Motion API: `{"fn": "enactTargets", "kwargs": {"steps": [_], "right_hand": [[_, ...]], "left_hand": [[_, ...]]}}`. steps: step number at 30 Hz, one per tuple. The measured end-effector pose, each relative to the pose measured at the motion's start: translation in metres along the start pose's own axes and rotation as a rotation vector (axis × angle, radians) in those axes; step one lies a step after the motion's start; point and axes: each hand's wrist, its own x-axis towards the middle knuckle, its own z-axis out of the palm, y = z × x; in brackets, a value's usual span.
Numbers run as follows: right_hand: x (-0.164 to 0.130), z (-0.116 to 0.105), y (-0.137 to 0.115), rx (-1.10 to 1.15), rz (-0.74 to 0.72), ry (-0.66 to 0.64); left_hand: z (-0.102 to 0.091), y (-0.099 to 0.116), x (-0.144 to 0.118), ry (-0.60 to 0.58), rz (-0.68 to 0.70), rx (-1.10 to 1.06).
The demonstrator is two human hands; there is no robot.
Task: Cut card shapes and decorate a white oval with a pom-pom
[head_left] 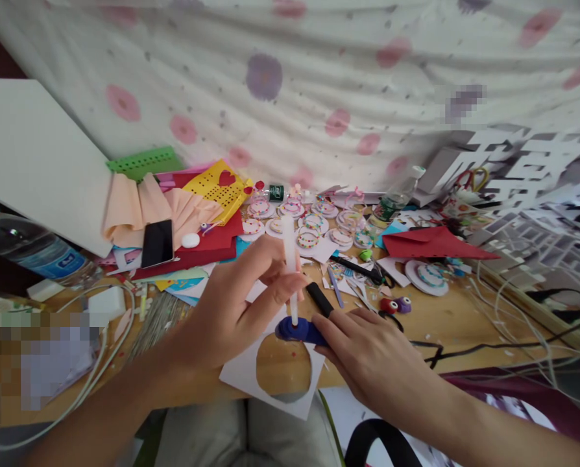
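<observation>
My left hand [241, 305] holds a white glue tube [290, 259] upright, its nozzle pressed down on a small dark blue paper piece [297, 329]. My right hand [368, 353] grips that blue piece from the right with its fingertips, and a black marker [319, 298] lies just beyond those fingers. Under both lies a white paper sheet [244, 373] with a round hole cut out of it, at the wooden table's near edge.
Beyond the hands lie several round paper rings with coloured dots [309, 224], red paper [431, 243], a phone [157, 243], peach and yellow paper [173, 201]. A water bottle [32, 250] lies at left. Cables [514, 305] run at right.
</observation>
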Motion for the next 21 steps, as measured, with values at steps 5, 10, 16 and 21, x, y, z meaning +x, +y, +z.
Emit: {"fn": "enactTargets", "kwargs": {"steps": [5,10,16,21], "right_hand": [[0.003,0.001,0.000,0.007,0.006,-0.054],[0.005,0.002,0.001,0.033,0.034,-0.083],[0.007,0.002,0.001,0.024,0.046,-0.095],[0.010,0.000,0.002,0.047,0.043,-0.112]], "left_hand": [[0.001,0.002,0.002,-0.050,0.030,0.120],[0.004,0.000,0.005,-0.094,0.081,0.184],[0.003,-0.001,0.012,-0.140,0.186,0.269],[0.001,0.002,0.020,-0.183,0.211,0.326]]}}
